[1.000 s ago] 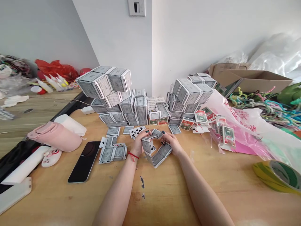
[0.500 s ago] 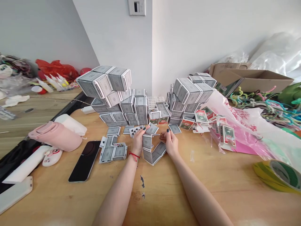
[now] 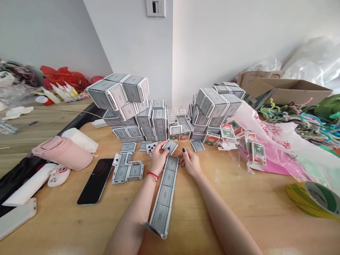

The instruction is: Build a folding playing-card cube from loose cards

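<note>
A: Where to start?

B: W/ the strip of joined cards (image 3: 166, 187), patterned backs up, running from btwn the hands twd the viewer, over the tabletop (image 3: 196, 219). Turned up at the near end, a bit blurry there.

A: And L hand (image 3: 159, 157)?

B: Gripping a single card (image 3: 170, 146) btwn thumb and fingers, just past the strip's far end. Can't tell whether joined to it. Wearing a red string bracelet (image 3: 152, 176).

A: R hand (image 3: 191, 163)?

B: Fingers curled, thumb up, just beside the strip's far end. Can't tell whether touching or gripping anything.

A: Further out?

B: To the L, see flat joined cards (image 3: 122, 173), then a phone (image 3: 95, 182) and a pink bottle (image 3: 63, 152). Behind, note the L stack of card blocks (image 3: 158, 122) and R stack of card blocks (image 3: 211, 101), w/ red-green card packs (image 3: 227, 132) nr the latter. Far R, spot a tape roll (image 3: 300, 198) and, farther back, an open cardboard box (image 3: 294, 94).
</note>
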The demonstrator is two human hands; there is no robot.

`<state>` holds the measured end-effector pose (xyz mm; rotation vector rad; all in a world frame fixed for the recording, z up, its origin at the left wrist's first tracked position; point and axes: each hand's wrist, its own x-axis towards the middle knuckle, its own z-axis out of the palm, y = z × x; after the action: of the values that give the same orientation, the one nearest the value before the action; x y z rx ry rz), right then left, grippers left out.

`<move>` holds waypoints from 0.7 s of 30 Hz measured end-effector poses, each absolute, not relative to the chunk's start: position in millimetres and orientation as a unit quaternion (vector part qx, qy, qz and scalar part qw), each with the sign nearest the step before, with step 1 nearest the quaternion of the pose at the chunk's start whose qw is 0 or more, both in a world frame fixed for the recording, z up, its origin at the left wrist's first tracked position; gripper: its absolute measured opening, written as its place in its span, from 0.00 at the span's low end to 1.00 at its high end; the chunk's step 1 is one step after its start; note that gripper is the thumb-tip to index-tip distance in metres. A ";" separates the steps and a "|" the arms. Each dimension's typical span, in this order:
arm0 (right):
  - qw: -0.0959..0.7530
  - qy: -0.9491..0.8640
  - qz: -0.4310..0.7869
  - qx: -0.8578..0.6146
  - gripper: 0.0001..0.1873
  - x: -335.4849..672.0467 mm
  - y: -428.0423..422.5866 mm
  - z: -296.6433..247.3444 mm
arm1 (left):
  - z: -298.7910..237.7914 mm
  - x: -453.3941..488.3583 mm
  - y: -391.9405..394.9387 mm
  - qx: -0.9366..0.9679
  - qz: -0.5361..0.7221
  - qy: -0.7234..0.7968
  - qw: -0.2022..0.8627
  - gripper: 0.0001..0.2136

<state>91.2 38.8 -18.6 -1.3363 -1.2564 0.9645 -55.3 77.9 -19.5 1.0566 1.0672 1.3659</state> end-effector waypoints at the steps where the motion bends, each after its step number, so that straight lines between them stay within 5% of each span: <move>1: 0.503 -0.529 0.426 -0.534 0.19 91.7 39.1 -17.7 | -18.8 -54.7 77.6 0.439 0.578 0.437 0.531 0.20; 7: 0.448 -0.614 0.418 -0.498 0.23 89.1 38.8 -16.3 | -19.5 -54.2 79.1 0.396 0.600 0.427 0.549 0.24; 10: 0.441 -0.601 0.431 -0.509 0.15 88.3 39.8 -19.2 | -22.4 -53.8 81.3 0.383 0.603 0.432 0.551 0.20; 17: 0.599 -0.334 0.584 -0.435 0.10 99.3 45.1 -11.6 | -22.1 -54.2 82.7 0.351 0.608 0.439 0.561 0.11; 21: 0.617 -0.233 0.656 -0.367 0.05 101.5 45.4 -7.1 | -16.0 -54.0 78.8 0.370 0.581 0.438 0.578 0.09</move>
<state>101.5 45.4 -7.1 -0.8445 -0.5358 1.5104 -54.0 78.8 -16.0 0.8660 1.0246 1.3594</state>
